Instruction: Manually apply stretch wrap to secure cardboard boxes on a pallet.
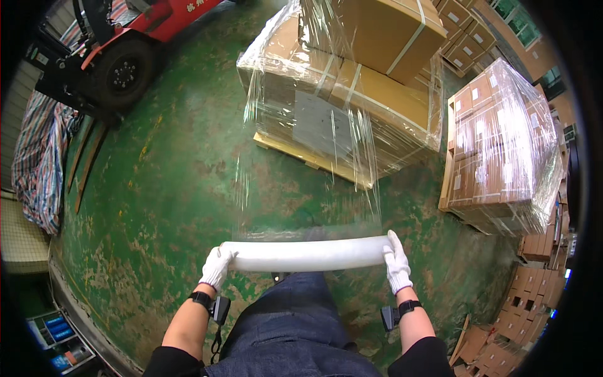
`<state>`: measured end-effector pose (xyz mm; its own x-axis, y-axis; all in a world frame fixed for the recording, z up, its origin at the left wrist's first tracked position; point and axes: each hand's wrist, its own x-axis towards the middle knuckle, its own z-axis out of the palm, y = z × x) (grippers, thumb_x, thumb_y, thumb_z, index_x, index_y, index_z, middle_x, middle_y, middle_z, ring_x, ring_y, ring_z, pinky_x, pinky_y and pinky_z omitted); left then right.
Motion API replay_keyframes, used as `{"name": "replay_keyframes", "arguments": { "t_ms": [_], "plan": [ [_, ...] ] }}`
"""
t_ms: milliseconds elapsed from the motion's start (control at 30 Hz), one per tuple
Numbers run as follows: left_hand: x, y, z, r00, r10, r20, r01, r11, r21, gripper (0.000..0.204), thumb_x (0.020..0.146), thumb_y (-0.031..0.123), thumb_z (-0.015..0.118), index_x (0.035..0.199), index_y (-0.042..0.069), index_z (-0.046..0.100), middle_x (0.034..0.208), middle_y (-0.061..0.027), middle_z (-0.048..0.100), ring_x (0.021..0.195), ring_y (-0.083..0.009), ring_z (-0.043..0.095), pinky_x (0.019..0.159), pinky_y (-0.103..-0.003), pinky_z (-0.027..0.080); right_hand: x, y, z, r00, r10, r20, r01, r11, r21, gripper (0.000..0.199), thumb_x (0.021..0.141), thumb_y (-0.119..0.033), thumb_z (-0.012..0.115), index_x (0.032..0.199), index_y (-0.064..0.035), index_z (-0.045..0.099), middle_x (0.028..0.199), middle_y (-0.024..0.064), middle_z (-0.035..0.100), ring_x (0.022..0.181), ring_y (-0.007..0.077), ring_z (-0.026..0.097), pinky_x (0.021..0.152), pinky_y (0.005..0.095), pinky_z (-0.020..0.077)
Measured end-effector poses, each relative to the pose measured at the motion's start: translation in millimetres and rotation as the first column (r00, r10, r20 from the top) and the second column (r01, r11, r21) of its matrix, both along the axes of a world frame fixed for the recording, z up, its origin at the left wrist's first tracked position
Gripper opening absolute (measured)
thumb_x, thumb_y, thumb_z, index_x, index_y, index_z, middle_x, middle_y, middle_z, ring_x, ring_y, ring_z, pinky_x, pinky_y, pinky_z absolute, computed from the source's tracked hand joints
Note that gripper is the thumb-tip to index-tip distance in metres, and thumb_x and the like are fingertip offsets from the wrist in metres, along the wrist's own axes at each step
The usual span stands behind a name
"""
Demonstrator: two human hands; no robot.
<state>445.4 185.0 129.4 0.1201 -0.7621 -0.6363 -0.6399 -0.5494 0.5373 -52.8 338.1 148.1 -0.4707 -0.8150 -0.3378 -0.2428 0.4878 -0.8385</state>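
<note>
A wide white roll of stretch film (308,254) lies crosswise in front of my legs. My left hand (217,266), in a white knitted glove, grips its left end. At the other end, my right hand (397,264) is closed on the roll in a matching glove. From the roll, a clear sheet of film (308,210) stretches forward to a stack of large cardboard boxes (383,103). Film wraps part of that stack, which stands on a wooden pallet (308,162). One big box (370,38) sits on top, tied with pale straps.
To the right stands another film-wrapped pallet of cartons (496,151). A red forklift (125,63) is at the far left, near striped tarpaulin (41,163) and its long forks (88,157). More cartons (524,301) are stacked at the right edge. The green floor (157,207) is worn.
</note>
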Motion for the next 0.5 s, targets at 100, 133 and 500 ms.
{"name": "replay_keyframes", "arguments": {
  "t_ms": [100,133,500],
  "plan": [
    [-27,-26,14,0.996,0.082,-0.045,-0.078,0.994,0.080,0.050,0.086,0.041,0.072,0.117,0.002,0.063,0.107,-0.0125,0.069,0.099,-0.0224,0.064,0.087,-0.037,0.050,-11,-15,-13,0.998,0.019,-0.068,-0.015,0.998,0.057,0.056,0.099,-0.021,0.055,0.152,-0.0113,0.042,0.153,0.0103,0.049,0.140,0.0260,0.046,0.118,0.0339,0.0314],
    [-18,-30,1,0.994,0.102,-0.046,-0.097,0.990,0.098,0.049,0.087,0.039,0.071,0.117,0.002,0.062,0.110,-0.0137,0.069,0.100,-0.0233,0.064,0.088,-0.037,0.050,-8,-30,-13,0.994,0.051,-0.096,-0.037,0.989,0.141,0.055,0.099,-0.024,0.056,0.152,-0.0153,0.043,0.151,0.0095,0.051,0.139,0.0270,0.047,0.117,0.0341,0.0331],
    [-82,-114,-66,0.997,0.061,0.041,-0.072,0.931,0.357,0.061,0.083,0.041,0.068,0.122,-0.006,0.061,0.115,-0.0205,0.067,0.104,-0.0289,0.063,0.092,-0.040,0.048,-67,-114,-65,0.971,0.181,-0.155,-0.108,0.914,0.390,0.056,0.100,-0.035,0.054,0.153,-0.0229,0.042,0.147,0.0126,0.054,0.133,0.0334,0.053,0.111,0.0376,0.0392]
  ]
}}
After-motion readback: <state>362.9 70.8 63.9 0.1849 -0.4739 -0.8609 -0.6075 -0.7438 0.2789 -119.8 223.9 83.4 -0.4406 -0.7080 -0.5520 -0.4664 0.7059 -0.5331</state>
